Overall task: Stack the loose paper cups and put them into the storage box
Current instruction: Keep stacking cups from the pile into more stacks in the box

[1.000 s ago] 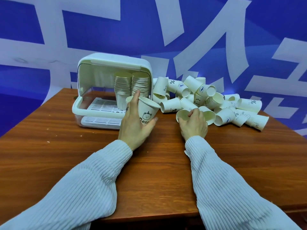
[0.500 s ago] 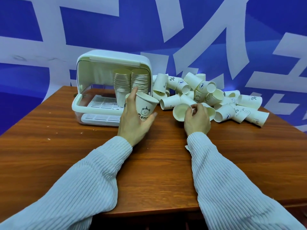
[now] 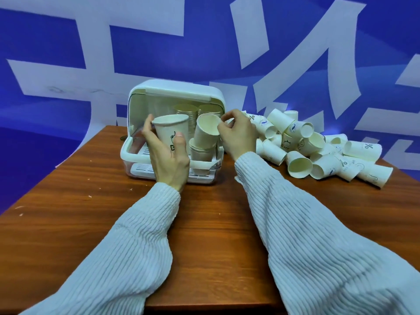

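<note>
The left hand [image 3: 169, 155] is wrapped around a paper cup [image 3: 171, 133], thumb on the near side and fingers round the far left side, holding it upright with its mouth up. Held this way, the open rim is ready to take another cup, so it likely serves as the base of a new stack. The right hand [image 3: 236, 135] pinches the rim of a second cup [image 3: 208, 133] between thumb and fingertips. That cup is tilted, its mouth turned up and toward the right, and it sits just right of the held cup, close but seemingly not touching it. A rim pinch leaves the tapered bottom free, which suits dropping it into the left hand's cup.

Under the tilted cup a short pile of nested cups [image 3: 202, 153] shows at the front of the storage box [image 3: 136, 153]; I cannot tell whether the tilted cup rests on it or hangs just above. Both hands are in front of the box's open side, so the cups they hold overlap it in view. Farther back inside, two tall stacks [image 3: 192, 112] stand side by side against the right wall, under the raised lid [image 3: 177, 89].

To the right of the right hand, the heap of loose cups [image 3: 318, 153] lies on the wooden table [image 3: 204, 223], most on their sides with mouths facing many ways. Much of the work looks to be ahead, judging by the size of that heap.
</note>
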